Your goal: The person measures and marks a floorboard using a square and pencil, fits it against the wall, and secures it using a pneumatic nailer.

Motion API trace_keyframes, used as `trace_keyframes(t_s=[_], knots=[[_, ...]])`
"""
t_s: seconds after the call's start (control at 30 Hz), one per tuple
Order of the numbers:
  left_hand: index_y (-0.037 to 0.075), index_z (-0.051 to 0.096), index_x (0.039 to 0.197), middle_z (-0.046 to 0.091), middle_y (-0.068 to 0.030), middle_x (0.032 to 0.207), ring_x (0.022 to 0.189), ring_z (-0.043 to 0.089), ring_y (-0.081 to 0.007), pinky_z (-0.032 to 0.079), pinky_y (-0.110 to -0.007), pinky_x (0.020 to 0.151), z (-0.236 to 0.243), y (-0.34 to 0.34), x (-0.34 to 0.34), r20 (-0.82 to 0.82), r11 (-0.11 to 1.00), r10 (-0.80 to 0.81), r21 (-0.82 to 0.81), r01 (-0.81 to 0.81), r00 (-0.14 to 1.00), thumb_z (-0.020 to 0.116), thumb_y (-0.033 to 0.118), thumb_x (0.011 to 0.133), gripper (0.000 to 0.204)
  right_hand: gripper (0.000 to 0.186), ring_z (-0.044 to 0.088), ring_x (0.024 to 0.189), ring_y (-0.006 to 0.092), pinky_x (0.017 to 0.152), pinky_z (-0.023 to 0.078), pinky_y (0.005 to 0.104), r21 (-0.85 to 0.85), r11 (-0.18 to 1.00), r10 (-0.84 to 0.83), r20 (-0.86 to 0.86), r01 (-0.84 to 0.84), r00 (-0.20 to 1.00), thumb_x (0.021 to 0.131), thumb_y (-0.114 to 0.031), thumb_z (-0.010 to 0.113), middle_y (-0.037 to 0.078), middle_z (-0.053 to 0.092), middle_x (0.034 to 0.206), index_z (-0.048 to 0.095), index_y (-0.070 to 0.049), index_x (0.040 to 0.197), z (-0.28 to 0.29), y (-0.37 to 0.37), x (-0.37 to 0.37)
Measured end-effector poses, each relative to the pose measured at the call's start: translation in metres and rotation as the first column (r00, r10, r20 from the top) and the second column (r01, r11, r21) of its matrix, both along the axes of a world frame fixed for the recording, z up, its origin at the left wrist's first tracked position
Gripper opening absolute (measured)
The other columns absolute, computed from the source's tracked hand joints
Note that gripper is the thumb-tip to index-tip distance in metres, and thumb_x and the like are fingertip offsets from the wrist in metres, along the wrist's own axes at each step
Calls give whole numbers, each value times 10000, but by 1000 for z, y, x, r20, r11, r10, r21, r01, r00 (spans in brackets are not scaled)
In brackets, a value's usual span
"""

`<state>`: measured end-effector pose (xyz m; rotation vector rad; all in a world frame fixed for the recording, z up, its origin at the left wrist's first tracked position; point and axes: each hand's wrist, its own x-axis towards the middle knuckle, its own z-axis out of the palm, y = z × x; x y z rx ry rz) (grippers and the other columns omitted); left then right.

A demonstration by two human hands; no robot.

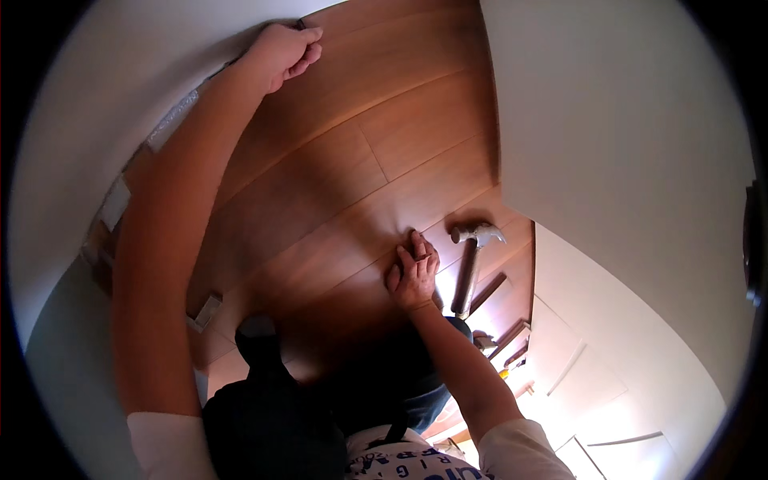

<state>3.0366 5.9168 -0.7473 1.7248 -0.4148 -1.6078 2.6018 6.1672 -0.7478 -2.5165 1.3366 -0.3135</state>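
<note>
My left hand [292, 56] reaches to the foot of the left wall at the top, its fingers curled at a small dark piece [302, 25] along the edge of the wooden plank floor [368, 96]; I cannot make out what exactly it grips. My right hand [414, 272] rests on the planks at centre, fingers slightly bent and apart, with no held thing plainly visible. Just right of it lies a claw hammer [468, 268], head toward the top.
White walls [616, 120] border both sides. A gap with white strips [172, 116] runs along the left wall. A small pale block [206, 310] lies by my foot [256, 340]. Short wooden offcuts [508, 340] and pale panels [584, 376] are at lower right.
</note>
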Motion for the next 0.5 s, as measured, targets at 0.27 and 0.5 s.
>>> trace_keyframes(t_s=[0.27, 0.5], knots=[[72, 658, 974, 626, 0, 774, 629, 564, -87, 405, -214, 522, 10, 14, -16, -31, 974, 180, -133, -182, 983, 670, 242, 1036, 182, 516, 469, 1340, 428, 1126, 387, 585, 34, 999, -40, -11, 40, 999, 793, -190, 699, 196, 469, 1562, 590, -125, 1292, -3, 2, -5], [129, 602, 987, 454, 69, 691, 536, 376, -38, 268, -227, 457, 16, 98, 20, -97, 933, 287, -198, -301, 953, 727, 287, 996, 201, 476, 489, 1301, 472, 1087, 402, 618, 57, 998, -27, -56, 31, 998, 813, -145, 664, 237, 481, 1537, 574, -121, 1280, 5, -2, -2]])
